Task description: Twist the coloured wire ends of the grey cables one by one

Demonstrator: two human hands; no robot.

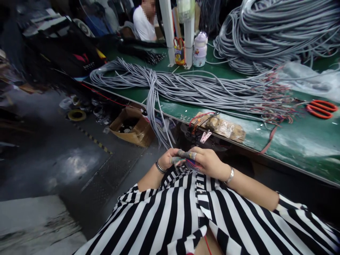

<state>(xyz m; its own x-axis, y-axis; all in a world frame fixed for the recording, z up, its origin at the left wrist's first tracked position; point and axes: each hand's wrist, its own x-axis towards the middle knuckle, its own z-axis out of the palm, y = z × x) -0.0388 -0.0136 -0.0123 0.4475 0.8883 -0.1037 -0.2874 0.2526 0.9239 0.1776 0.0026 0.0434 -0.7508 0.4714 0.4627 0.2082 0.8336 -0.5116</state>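
Close to my body, my left hand [168, 159] is closed around the end of a grey cable [168, 132] that runs down from the bench edge. Thin coloured wires [191, 163] fan out of the cable end between my hands. My right hand [209, 162] pinches these wires, and its fingertips almost meet those of the left. Tape wraps some of my fingers. On the bench just beyond lies a long bundle of grey cables [186, 86], folded at the left, its stripped wire ends [278, 99] at the right.
Orange-handled scissors [322, 108] lie on the green bench [300, 141]. A big coil of grey cable [265, 32] sits behind. A taped block [225, 128] and pink clip [205, 137] are at the front edge. A cardboard box [132, 125] stands below. Another person [145, 23] sits across.
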